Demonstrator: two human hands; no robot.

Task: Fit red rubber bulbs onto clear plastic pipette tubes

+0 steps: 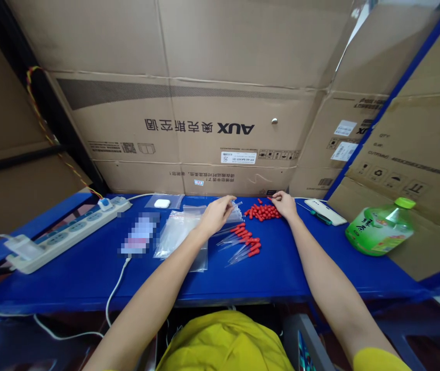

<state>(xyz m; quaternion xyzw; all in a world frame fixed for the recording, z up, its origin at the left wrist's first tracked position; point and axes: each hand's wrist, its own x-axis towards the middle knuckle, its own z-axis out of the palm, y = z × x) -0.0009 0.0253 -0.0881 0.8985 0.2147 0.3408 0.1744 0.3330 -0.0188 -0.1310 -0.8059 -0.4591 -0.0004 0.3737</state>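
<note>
My left hand (pixel 217 213) is curled over a bundle of clear thin tubes (pixel 237 213), its fingertips drawn together; what they hold, if anything, I cannot make out. At the far side of a pile of red rubber bulbs (pixel 262 212), my right hand (pixel 286 204) pinches a red bulb (pixel 270 198) between thumb and fingers. Another loose bulb lies just beyond the pile. Nearer to me, several droppers (pixel 243 250), clear pipettes with red bulbs on their ends, lie in small groups. Clear plastic bags (pixel 177 234) lie partly under my left forearm.
On the left are a power strip (pixel 76 226) with plugs and a phone (pixel 140 234) on a white cable. A white earbud case (pixel 162 203) sits at the back. To the right lie a white-and-green object (pixel 325 212) and a green drink bottle (pixel 378 229). Cardboard (pixel 204 103) walls the blue table.
</note>
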